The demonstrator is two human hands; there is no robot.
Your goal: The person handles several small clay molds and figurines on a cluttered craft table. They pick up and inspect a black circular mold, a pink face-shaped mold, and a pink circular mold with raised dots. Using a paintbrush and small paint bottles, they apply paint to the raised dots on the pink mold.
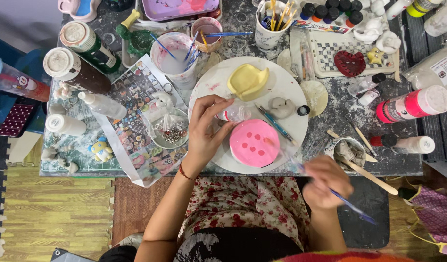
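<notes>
I am observing the left hand [206,133] resting on the round white plate [281,87], its fingers curled around a small clear bottle [237,114] just left of the pink round piece [254,143]. That pink piece, dotted with darker spots, is lying on the plate's near edge. The right hand [326,182] is hovering off the table's front edge, fingers pinched on a thin blue paintbrush [352,207]; motion blur is obscuring the bristle end. A yellow moulded piece [248,81] and a grey figure [281,106] are sitting farther back on the plate.
</notes>
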